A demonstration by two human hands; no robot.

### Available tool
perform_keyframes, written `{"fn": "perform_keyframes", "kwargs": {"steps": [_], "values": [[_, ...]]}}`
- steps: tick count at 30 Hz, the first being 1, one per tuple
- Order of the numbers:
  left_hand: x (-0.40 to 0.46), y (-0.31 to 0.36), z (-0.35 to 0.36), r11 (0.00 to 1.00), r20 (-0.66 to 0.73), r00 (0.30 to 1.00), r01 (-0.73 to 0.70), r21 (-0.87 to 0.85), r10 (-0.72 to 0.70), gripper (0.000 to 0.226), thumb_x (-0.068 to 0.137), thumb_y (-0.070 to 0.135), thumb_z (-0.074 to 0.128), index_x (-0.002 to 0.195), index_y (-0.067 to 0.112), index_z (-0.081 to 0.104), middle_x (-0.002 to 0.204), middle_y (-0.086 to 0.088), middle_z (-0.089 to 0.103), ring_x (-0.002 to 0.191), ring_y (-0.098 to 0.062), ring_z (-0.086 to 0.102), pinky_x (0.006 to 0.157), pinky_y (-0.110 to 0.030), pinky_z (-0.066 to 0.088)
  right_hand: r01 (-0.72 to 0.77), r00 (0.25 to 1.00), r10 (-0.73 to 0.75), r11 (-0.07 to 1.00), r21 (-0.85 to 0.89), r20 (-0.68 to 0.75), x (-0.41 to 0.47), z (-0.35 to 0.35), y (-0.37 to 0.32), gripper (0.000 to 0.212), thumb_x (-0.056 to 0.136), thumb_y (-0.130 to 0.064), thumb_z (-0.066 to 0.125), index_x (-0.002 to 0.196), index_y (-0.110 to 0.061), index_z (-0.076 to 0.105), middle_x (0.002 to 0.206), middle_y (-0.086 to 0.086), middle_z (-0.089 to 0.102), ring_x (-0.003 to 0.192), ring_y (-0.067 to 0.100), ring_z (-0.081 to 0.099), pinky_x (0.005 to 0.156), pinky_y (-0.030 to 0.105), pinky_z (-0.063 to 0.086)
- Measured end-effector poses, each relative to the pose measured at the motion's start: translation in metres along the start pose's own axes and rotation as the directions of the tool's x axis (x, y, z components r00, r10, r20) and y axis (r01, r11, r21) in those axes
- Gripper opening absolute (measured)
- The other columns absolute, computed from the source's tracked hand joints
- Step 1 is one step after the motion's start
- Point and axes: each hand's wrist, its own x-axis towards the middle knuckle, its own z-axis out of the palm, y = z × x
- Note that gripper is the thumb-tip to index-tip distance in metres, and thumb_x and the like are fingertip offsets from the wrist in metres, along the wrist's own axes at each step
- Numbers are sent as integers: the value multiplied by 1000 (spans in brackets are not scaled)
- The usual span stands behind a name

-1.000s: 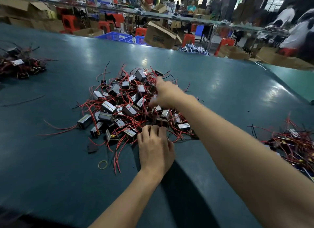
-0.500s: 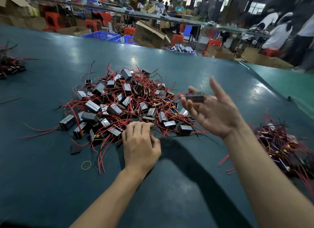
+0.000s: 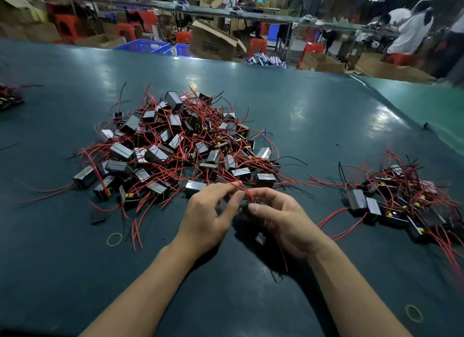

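— What takes up most of the view?

— The dark green bench [image 3: 326,115]. Its far edge is blurred and the workshop behind it is hard to read.

— And on it?

— A big heap [image 3: 180,145] of small grey-and-black blocks tangled in red wire lies at the middle. A smaller heap [image 3: 401,203] lies well apart to the right, its far side smeared. A third clump [image 3: 10,96] is cut off by the left border.

— The hands?

— They meet just in front of the big heap. The left hand [image 3: 208,218] has its grip pinched together on the red leads [image 3: 244,189]. The right hand [image 3: 283,221] has its grip curled round one dark block [image 3: 247,209].

— Can you see that block well?

— Hardly. It sits between the two thumbs, above the bench. The fingers cover most of it, so its shape is unclear. A lead trails down below the right palm.

— Anything smaller?

— A yellow rubber band [image 3: 114,239] lies flat to the left of the left forearm. A second band [image 3: 413,313] lies near the lower right corner, faint against the bench.
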Motion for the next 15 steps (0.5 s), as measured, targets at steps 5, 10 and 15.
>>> {"fn": "perform_keyframes", "kwargs": {"steps": [5, 10, 15], "values": [[3, -4, -6, 934, -55, 967, 223, -281, -247, 7, 84, 17, 73, 84, 23, 73, 80, 12, 73, 75, -5, 68, 69, -17, 52, 15, 1000, -15, 1000, -19, -6, 2, 2, 4, 25, 79, -8, 66, 103, -2, 65, 101, 20, 72, 90, 27, 69, 80, 32, 58], [4, -7, -8, 860, -57, 939, 284, -423, -338, 6, 89, 25, 69, 87, 20, 70, 81, 1, 74, 70, -18, 67, 65, -25, 53, -1, 996, -2, 1000, -27, -94, 3, 4, 3, 19, 76, -10, 69, 93, -3, 65, 91, 18, 72, 69, 18, 69, 54, 25, 55], [-1, -7, -4, 893, 106, 975, 223, -391, -197, 36, 78, 29, 78, 107, 19, 61, 92, 1, 72, 84, -19, 71, 76, -29, 57, 18, 992, -15, 1000, 19, -126, 4, 3, 4, 22, 70, -9, 73, 91, -6, 65, 77, 8, 69, 61, 15, 66, 52, 25, 55]]}}
